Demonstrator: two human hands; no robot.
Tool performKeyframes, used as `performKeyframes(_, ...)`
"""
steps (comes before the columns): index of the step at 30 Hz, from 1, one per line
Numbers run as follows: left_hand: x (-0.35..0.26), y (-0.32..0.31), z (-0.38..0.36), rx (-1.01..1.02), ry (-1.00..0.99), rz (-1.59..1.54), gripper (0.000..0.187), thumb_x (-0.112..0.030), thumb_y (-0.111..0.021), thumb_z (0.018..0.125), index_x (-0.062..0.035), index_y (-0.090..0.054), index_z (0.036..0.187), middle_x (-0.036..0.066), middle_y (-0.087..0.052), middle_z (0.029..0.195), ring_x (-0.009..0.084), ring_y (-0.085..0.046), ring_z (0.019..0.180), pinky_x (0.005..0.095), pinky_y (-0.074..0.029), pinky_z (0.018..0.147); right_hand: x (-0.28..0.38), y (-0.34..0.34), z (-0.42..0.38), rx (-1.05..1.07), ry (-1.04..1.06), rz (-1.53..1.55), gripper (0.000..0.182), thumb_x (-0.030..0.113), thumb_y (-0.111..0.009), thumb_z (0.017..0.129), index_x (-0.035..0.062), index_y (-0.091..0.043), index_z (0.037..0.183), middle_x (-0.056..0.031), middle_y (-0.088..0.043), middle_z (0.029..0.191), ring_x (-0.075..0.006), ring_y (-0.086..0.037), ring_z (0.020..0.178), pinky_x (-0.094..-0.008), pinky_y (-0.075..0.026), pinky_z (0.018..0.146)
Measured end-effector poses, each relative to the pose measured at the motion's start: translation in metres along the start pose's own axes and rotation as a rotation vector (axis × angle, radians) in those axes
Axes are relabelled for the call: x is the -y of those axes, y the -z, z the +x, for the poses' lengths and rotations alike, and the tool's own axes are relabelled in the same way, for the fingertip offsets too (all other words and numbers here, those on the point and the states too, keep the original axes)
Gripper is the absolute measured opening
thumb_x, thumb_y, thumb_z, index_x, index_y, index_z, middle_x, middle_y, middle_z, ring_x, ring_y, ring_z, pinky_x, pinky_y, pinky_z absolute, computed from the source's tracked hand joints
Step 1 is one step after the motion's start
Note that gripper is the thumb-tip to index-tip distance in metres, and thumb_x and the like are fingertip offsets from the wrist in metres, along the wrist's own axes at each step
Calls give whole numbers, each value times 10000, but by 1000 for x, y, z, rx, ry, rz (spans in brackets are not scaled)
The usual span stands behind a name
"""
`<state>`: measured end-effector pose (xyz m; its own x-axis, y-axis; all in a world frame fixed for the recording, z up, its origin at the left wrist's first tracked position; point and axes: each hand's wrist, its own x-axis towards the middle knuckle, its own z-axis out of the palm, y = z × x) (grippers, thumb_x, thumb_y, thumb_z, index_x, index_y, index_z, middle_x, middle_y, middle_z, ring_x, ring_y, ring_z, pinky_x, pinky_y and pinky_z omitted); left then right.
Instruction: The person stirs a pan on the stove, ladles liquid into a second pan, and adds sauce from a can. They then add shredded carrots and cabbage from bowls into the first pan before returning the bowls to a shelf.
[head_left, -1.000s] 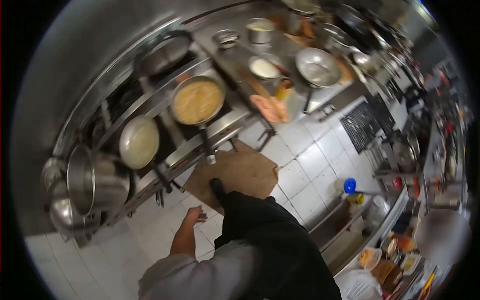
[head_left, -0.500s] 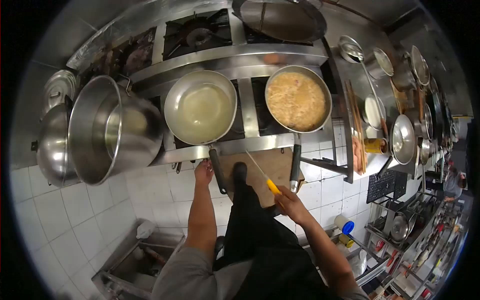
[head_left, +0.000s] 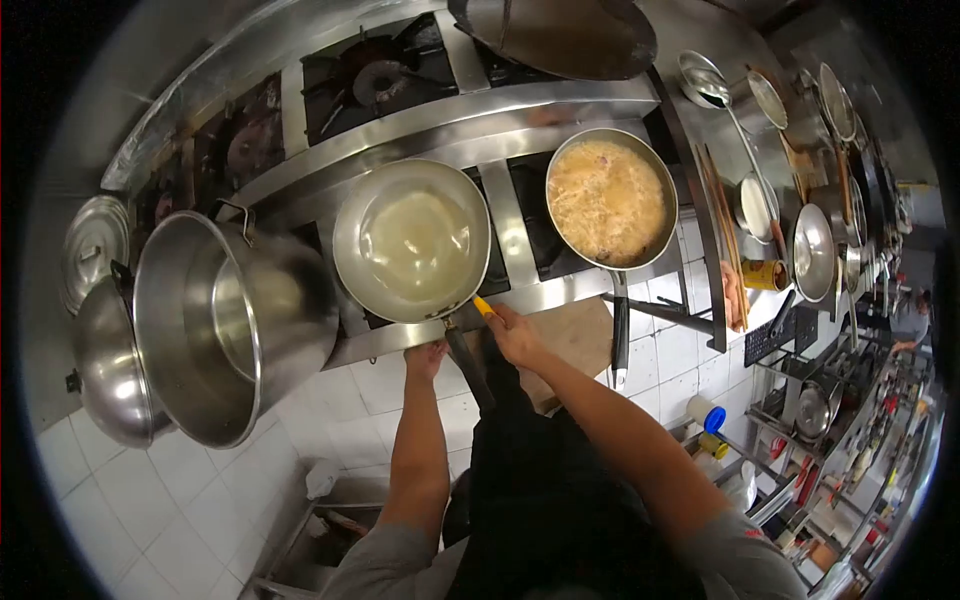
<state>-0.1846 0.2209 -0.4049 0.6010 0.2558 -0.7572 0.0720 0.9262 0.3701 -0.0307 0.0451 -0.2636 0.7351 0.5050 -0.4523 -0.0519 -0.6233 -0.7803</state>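
Observation:
My right hand (head_left: 514, 334) is closed round the yellow handle of a long lighter (head_left: 484, 306). Its metal nose is hidden beside and below the rim of the left pan (head_left: 350, 245), which holds a clear, pale yellow liquid. At the stove's front edge, my left hand (head_left: 427, 360) has its fingers curled up under the rail, left of that pan's black handle (head_left: 467, 366); what they grip is hidden. On the right burner stands a second pan (head_left: 613, 265), full of foaming orange-brown food, its handle pointing toward me. Neither hand touches it.
A big steel pot (head_left: 290, 320) lies tilted at the left, beside a domed steel bowl (head_left: 110, 365). A dark wok (head_left: 565, 35) sits on the rear burners. To the right are a ladle (head_left: 742, 135), chopsticks (head_left: 722, 210) and a metal bowl (head_left: 814, 252). Another person (head_left: 912, 325) stands far right.
My right hand has brought the lighter up and left to the left pan's rim, hiding its metal nose. My left hand stays at the stove front. The view has shifted slightly.

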Motion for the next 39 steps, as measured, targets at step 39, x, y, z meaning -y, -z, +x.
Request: performKeyframes(39,115,-61,-203,135,162,1795,280,-213,-549,910,-4,-626,1079,166,-666,913,277,-633,780,375,-527,700,-136,388,-150,-961,138,-335,475,162,-691,801,60,-529,1237,-214,-536,1138,-386,-534,1058,-447,-455,906)
